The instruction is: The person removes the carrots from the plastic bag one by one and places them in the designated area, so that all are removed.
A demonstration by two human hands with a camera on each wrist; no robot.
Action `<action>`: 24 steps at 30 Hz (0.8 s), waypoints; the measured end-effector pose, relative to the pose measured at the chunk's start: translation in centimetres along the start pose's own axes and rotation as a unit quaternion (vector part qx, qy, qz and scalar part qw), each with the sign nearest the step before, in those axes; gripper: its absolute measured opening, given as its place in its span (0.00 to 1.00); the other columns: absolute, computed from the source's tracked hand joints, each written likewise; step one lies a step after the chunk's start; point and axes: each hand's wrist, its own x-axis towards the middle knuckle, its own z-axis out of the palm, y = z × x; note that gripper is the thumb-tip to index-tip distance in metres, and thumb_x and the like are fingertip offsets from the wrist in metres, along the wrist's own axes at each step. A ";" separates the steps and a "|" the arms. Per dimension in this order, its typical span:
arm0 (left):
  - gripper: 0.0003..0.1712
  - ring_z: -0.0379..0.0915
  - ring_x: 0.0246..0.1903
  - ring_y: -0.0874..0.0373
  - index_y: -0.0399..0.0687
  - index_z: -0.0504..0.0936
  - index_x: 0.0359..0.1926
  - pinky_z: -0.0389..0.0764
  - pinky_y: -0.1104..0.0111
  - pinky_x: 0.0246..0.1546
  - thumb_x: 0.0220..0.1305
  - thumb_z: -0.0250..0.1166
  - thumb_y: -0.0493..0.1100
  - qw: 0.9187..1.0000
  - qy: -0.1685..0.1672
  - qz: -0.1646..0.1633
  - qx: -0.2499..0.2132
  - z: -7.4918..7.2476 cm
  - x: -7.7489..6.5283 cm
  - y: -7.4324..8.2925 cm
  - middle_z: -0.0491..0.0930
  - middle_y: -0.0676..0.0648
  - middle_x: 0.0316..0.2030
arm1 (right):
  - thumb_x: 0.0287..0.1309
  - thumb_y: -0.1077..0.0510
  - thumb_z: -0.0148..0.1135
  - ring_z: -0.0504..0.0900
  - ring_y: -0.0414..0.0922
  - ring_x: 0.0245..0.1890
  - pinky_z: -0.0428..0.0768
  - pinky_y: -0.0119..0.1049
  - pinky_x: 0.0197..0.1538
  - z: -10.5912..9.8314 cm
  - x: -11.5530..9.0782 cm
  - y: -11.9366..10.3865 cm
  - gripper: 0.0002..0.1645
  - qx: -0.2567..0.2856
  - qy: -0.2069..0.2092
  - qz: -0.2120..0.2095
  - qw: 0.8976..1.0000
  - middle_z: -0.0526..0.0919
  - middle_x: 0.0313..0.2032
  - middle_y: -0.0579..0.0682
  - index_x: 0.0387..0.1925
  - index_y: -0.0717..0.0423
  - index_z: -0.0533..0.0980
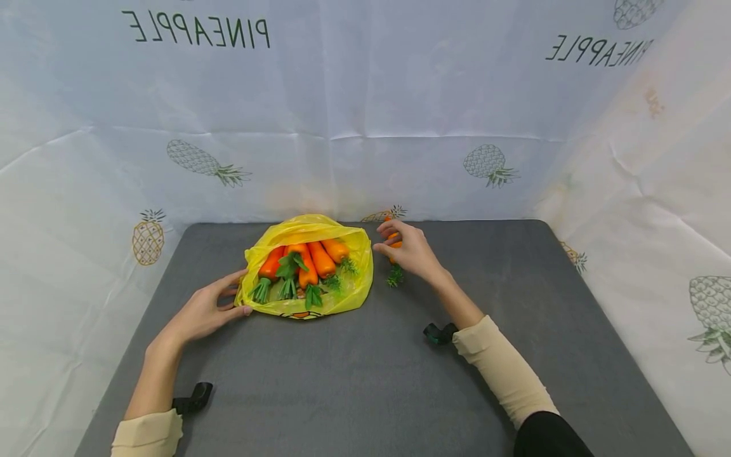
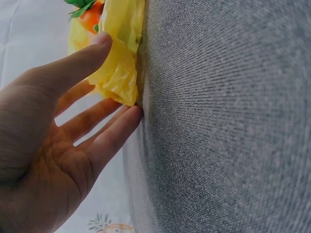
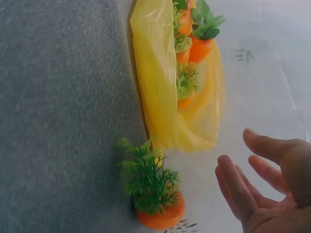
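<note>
A yellow plastic bag (image 1: pixel 365 279) lies on its side on the table, its mouth facing me, with several orange toy carrots (image 1: pixel 321 259) with green tops inside. My left hand (image 1: pixel 201 311) is at the bag's left edge. In the left wrist view its fingers (image 2: pixel 114 133) reach behind the crumpled plastic, the thumb apart from them in front. My right hand (image 1: pixel 414 251) hovers to the right of the bag, loosely curved and holding nothing. Beneath it, a single carrot (image 3: pixel 160 216) lies outside the bag, its leafy top (image 1: pixel 395 277) towards me.
The grey tabletop (image 1: pixel 342 393) runs back to a white cloth (image 1: pixel 365 82) printed with pineapples, which hangs behind and at both sides. A dark strap piece (image 1: pixel 440 334) sticks out from the right wrist, and another (image 1: pixel 194 398) from the left.
</note>
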 end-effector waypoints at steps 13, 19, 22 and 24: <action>0.51 0.79 0.66 0.30 0.44 0.62 0.85 0.91 0.51 0.54 0.70 0.77 0.52 1.000 0.001 0.001 0.000 0.1 0.0 0.0 0.67 0.28 0.78 | 0.70 0.55 0.75 0.92 0.56 0.51 0.91 0.51 0.55 1.8 1.3 -0.2 0.24 0.011 -0.029 -0.039 0.999 0.88 0.57 0.62 0.61 0.61 0.81; 0.51 0.80 0.66 0.30 0.44 0.62 0.85 0.91 0.51 0.54 0.70 0.77 0.52 1.000 0.001 0.000 -0.001 0.1 0.0 0.0 0.67 0.28 0.78 | 0.69 0.56 0.75 0.92 0.57 0.52 0.91 0.50 0.55 2.7 1.9 -0.5 0.25 0.009 -0.045 -0.058 0.997 0.87 0.59 0.64 0.62 0.64 0.81; 0.51 0.80 0.66 0.30 0.44 0.62 0.85 0.91 0.51 0.54 0.70 0.77 0.51 1.000 0.001 0.000 -0.001 0.1 0.0 0.1 0.67 0.28 0.78 | 0.69 0.57 0.75 0.92 0.57 0.52 0.92 0.49 0.55 3.2 2.0 -0.7 0.25 0.013 -0.049 -0.065 0.997 0.88 0.58 0.63 0.62 0.63 0.81; 0.50 0.79 0.66 0.30 0.44 0.62 0.85 0.91 0.51 0.54 0.70 0.76 0.51 1.000 0.001 0.000 -0.001 0.1 -0.1 0.1 0.67 0.28 0.78 | 0.69 0.56 0.76 0.92 0.56 0.53 0.91 0.48 0.56 3.5 2.2 -0.9 0.25 0.011 -0.052 -0.065 0.996 0.88 0.58 0.62 0.62 0.62 0.81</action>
